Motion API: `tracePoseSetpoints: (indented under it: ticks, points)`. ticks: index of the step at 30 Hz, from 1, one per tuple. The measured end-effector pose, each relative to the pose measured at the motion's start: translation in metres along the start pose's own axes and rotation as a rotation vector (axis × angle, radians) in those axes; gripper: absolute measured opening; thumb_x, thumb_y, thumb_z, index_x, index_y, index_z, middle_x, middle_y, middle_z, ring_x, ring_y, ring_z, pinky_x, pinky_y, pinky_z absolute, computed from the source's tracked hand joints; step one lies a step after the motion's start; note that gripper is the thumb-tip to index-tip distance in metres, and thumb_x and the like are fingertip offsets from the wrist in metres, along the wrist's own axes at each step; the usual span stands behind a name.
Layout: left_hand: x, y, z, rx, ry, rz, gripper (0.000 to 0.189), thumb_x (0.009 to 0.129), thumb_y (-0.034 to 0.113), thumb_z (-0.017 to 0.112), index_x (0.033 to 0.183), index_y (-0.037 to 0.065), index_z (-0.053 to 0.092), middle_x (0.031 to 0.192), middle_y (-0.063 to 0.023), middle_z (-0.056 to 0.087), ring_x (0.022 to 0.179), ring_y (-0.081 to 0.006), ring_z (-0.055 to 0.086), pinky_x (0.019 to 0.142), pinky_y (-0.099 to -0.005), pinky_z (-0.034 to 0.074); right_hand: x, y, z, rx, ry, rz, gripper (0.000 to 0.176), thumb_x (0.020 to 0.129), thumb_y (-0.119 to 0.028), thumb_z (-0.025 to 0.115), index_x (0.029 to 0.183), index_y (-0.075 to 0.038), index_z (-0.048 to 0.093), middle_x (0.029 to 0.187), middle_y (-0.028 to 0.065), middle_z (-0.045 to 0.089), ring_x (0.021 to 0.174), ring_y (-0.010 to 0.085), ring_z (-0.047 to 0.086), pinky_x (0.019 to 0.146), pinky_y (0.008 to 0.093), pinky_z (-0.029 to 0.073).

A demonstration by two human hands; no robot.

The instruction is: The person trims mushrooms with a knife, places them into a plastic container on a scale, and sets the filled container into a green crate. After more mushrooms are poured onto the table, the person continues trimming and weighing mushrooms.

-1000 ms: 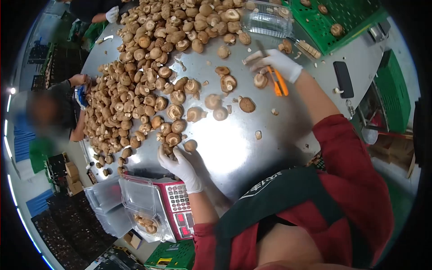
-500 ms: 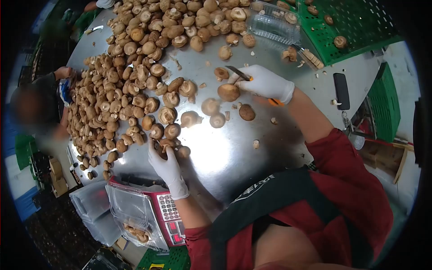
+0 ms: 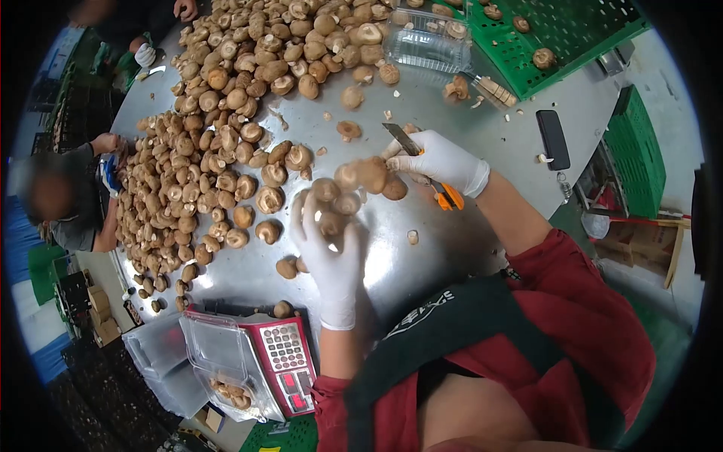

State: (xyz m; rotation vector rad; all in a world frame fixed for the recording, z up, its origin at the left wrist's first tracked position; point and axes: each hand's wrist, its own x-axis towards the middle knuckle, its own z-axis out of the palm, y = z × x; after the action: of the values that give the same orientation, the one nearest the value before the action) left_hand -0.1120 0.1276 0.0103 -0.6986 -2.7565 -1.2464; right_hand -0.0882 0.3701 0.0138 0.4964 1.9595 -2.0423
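Knife in one hand, mushroom in the other

I see the gloved right hand clasping the orange-handled knife; whether it also grips the blurred cap by its fingertips, I cannot tell. On my feed the left hand curls around the mushroom above the metal table, right of the red scale.
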Motion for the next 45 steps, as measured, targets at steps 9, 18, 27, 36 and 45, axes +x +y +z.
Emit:
tracePoseSetpoints:
  ticks: [9, 18, 27, 36, 45]
  points:
    - [0.002, 0.005, 0.007, -0.985, -0.311, -0.349, 0.060, 0.083, -0.006, 0.067, 0.138, 0.002, 0.046, 0.129, -0.0087, 0.056, 0.121, -0.0192, 0.053, 0.106, -0.0324, 0.041, -0.010, 0.007, 0.031, 0.154, -0.048, -0.105, 0.020, 0.092, -0.019, 0.068, 0.099, 0.000, 0.065, 0.073, 0.0012, 0.061, 0.055, 0.0036, 0.048, 0.053, 0.0200, 0.040]
    - [-0.026, -0.017, -0.005, -1.505, -0.241, -0.506, 0.061, 0.088, 0.013, 0.073, 0.140, 0.008, 0.042, 0.126, -0.0100, 0.057, 0.111, -0.0227, 0.060, 0.090, -0.0285, 0.049, -0.066, 0.037, 0.054, 0.550, -0.122, 0.275, 0.013, 0.094, -0.012, 0.055, 0.102, -0.003, 0.059, 0.085, 0.0096, 0.063, 0.051, 0.0053, 0.045, 0.047, 0.0204, 0.040]
    - [-0.047, -0.019, -0.010, -1.427, -0.220, -0.573, 0.061, 0.088, 0.010, 0.072, 0.140, 0.004, 0.041, 0.121, -0.0093, 0.057, 0.107, -0.0193, 0.058, 0.090, -0.0285, 0.047, -0.094, 0.034, 0.078, -0.598, -0.004, -0.364, 0.023, 0.084, -0.011, 0.061, 0.107, -0.009, 0.060, 0.082, 0.0108, 0.065, 0.068, 0.0263, 0.065, 0.062, 0.0364, 0.051]
    - [-0.068, -0.016, -0.024, -1.197, -0.482, -0.533, 0.045, 0.083, 0.007, 0.065, 0.125, 0.001, 0.052, 0.110, -0.0042, 0.057, 0.095, -0.0134, 0.054, 0.087, -0.0274, 0.045, -0.057, 0.048, 0.071, -0.910, 0.151, -0.411, 0.017, 0.081, -0.012, 0.061, 0.098, -0.009, 0.058, 0.082, 0.0134, 0.063, 0.076, 0.0346, 0.064, 0.067, 0.0440, 0.051]
    - [-0.065, -0.041, -0.050, -1.605, -0.167, -0.623, 0.044, 0.078, 0.007, 0.057, 0.121, -0.001, 0.049, 0.125, -0.0186, 0.053, 0.120, -0.0292, 0.053, 0.103, -0.0454, 0.046, 0.020, 0.026, 0.067, -0.856, 0.219, -0.538, 0.024, 0.084, -0.018, 0.061, 0.107, -0.010, 0.058, 0.102, 0.0143, 0.062, 0.091, 0.0342, 0.064, 0.076, 0.0438, 0.052]
